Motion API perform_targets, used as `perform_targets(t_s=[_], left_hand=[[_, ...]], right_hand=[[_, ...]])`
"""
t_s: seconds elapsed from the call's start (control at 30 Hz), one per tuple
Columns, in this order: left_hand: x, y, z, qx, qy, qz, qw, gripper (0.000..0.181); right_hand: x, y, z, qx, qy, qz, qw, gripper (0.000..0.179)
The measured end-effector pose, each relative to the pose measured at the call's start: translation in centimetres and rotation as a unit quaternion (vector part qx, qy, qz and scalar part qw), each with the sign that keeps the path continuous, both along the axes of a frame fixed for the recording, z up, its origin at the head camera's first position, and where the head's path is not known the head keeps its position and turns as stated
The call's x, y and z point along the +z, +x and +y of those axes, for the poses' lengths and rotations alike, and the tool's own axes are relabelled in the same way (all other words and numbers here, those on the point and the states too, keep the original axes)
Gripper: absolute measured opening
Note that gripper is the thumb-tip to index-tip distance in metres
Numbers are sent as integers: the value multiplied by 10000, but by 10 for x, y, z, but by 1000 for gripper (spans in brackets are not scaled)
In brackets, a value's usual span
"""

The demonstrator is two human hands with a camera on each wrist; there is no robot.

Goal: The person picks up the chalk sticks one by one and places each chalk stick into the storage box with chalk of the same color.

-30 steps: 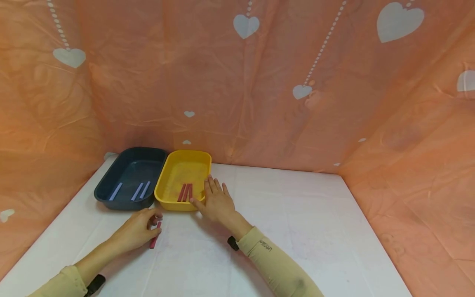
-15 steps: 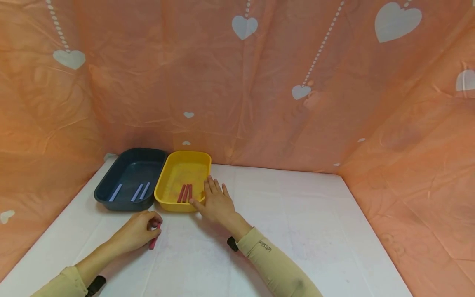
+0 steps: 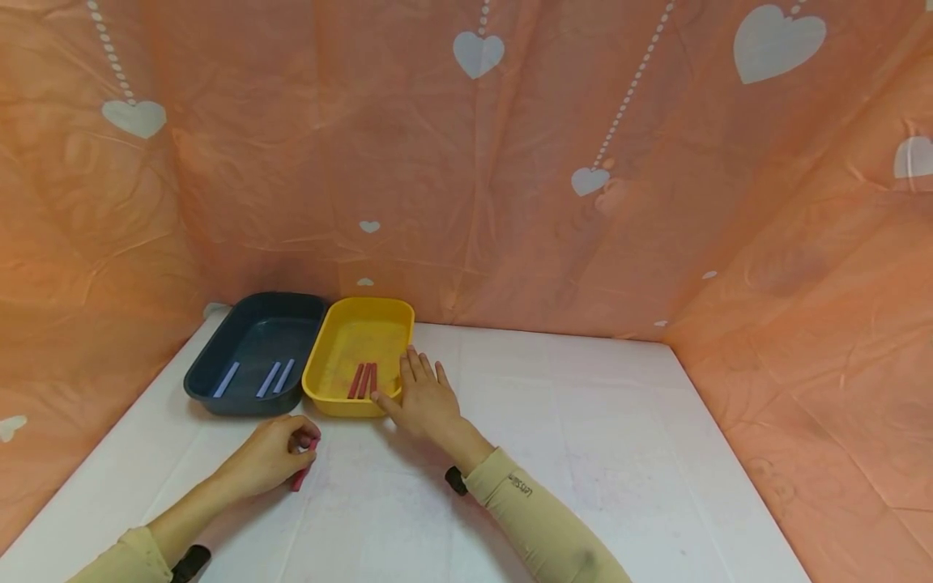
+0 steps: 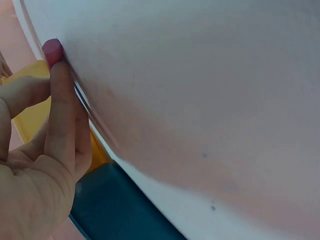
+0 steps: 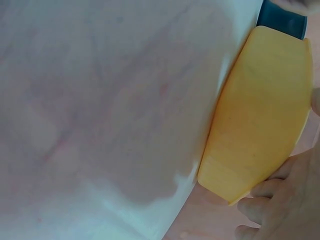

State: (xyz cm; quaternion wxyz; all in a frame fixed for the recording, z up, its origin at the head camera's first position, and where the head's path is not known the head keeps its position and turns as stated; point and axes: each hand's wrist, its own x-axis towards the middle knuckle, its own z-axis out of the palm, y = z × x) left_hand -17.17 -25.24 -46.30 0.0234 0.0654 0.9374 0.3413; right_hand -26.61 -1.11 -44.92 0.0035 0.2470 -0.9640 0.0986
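My left hand (image 3: pixel 266 457) pinches a red stick that looks like chalk (image 3: pixel 299 480) between thumb and fingers, in front of the trays. In the left wrist view the red chalk's (image 4: pixel 52 51) blunt end sticks out past the fingertips. My right hand (image 3: pixel 430 405) rests with straight fingers along the right side of the yellow tray (image 3: pixel 364 328), its thumb at the near rim. Inside that tray, 3 red chalk sticks (image 3: pixel 362 380) lie side by side at the near end. A dark blue tray (image 3: pixel 273 328) stands against its left side, holding 3 pale violet chalk sticks (image 3: pixel 268 379).
Both trays stand at the back left of a white-covered table (image 3: pixel 568 453), close to an orange curtain (image 3: pixel 437 202) printed with white hearts. Faint coloured smudges mark the table cover. Curtains rise on the left and right sides too.
The left hand's fingertips have drawn in closer around the red chalk, so less of its upper part shows. The right hand and both trays keep their places.
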Motion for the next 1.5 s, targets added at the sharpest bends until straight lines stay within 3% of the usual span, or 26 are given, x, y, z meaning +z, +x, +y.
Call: perform_targets(t_s=[0.3,0.5,0.7,0.87,1.07,1.23,1.5], left_hand=[[4,2,0,186,239,124,9995,26],[8,4,4,348,847,257,9955,28],[13,2,6,384,980,972,9897,28],[18,-2,8,270,791,1738,9812,29],[28,-14,14,290,720,2058,9755,30],[34,-28,16,315,905,2058,9739,29],[47,-53,21,305,1515,1404,9780,33]], right_hand=[[1,1,2,-30,-56,-37,10000,89],[-1,-1,1,-50,-47,-107,9999,88],[-2,-2,0,-105,112,-168,9997,88],[-3,-1,1,-117,124,-163,9997,88],[-4,-3,2,-98,74,-44,9999,88],[-2,-2,2,-27,-34,31,10000,87],[-2,-1,-1,-72,33,26,10000,87]])
